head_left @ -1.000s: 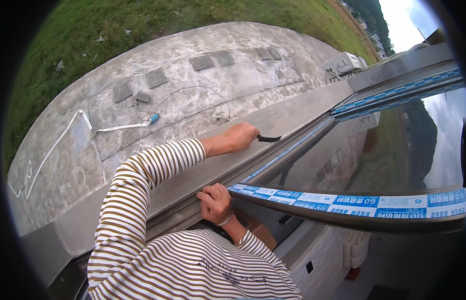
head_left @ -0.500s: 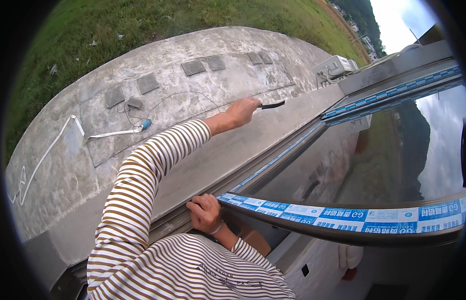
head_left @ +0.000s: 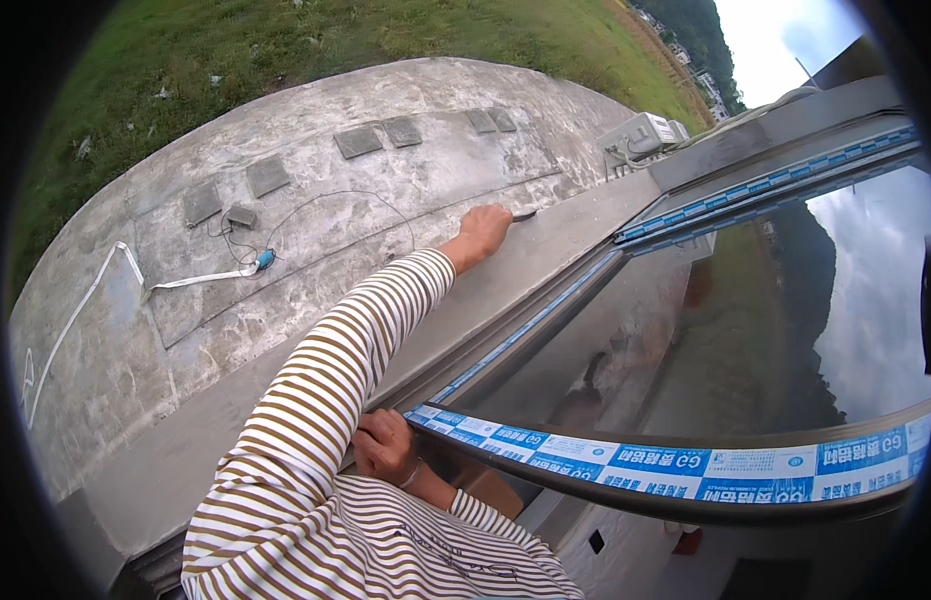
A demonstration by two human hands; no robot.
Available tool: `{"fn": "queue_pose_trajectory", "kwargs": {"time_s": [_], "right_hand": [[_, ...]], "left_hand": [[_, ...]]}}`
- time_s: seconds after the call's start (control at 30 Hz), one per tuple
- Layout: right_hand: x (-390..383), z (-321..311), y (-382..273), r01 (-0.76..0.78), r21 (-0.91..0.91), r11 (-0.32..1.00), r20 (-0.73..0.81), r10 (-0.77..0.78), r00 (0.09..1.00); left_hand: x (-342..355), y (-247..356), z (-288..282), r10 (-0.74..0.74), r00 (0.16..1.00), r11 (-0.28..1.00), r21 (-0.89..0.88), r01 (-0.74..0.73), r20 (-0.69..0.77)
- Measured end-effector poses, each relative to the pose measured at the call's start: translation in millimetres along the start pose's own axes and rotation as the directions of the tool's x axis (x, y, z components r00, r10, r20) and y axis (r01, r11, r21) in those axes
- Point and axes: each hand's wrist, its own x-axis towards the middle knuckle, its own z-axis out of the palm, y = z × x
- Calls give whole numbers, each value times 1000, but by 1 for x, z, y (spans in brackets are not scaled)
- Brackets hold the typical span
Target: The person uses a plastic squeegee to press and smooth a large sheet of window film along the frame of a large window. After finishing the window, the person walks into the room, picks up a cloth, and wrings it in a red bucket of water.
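Note:
Reaching out over the grey sill (head_left: 576, 225) beyond the window, my left hand (head_left: 483, 232) is closed around a narrow dark tool (head_left: 524, 215). Only a short end of it shows past my fingers, so its exact kind is unclear. Closer to my body, my right hand (head_left: 384, 446) has its fingers curled over the window frame (head_left: 486, 372), beside the corner of a glass sash (head_left: 606, 458). Blue and white film covers that sash's edge. Its dark pane mirrors the sky and part of my reaching arm. My left sleeve partly hides the right hand.
Past the sill lies a concrete slab (head_left: 316, 225) with square grey plates (head_left: 359, 142), a white strap (head_left: 201, 279) and a small blue item (head_left: 265, 259) by a thin cable. An outdoor air-conditioner unit (head_left: 636, 137) stands at the far right, and grass (head_left: 286, 60) borders the slab.
My left hand has moved a little to the right along the sill, and less of the dark tool shows. My right hand stays at the frame. The whole view has shifted slightly.

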Motion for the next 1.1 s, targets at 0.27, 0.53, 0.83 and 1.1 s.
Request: {"fn": "queue_pose_trajectory", "kwargs": {"time_s": [0.27,0.53,0.83,1.1], "right_hand": [[-6,1,7,48,16,999,-2,-48,999],[-12,-2,11,105,28,994,61,-107,992],[-48,11,42,143,85,986,173,-156,972],[-5,-64,46,19,-90,996,25,-17,1000]], "left_hand": [[-10,30,-23,159,936,983,-138,-121,313],[0,55,49,208,951,961,-227,-156,228],[77,16,61,-129,985,971,-218,102,-112],[55,66,104,56,959,971,-240,13,277]]}}
